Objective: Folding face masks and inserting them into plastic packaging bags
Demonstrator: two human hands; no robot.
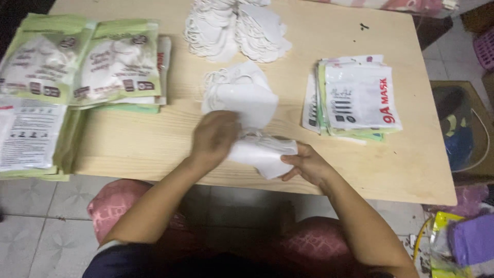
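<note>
My left hand (213, 136) and my right hand (307, 163) both grip a small bunch of white face masks (263, 153) just above the near edge of the wooden table (334, 170). The left hand is blurred and covers the bunch's left end. The right hand pinches its right end. Just behind the hands lies a short pile of white masks (242, 95) with their ear loops showing.
A large heap of white masks (234, 28) sits at the table's far middle. Green and white filled mask packets (82, 62) are stacked on the left, flat empty packets (357, 98) on the right. A box (463, 128) stands on the floor at right.
</note>
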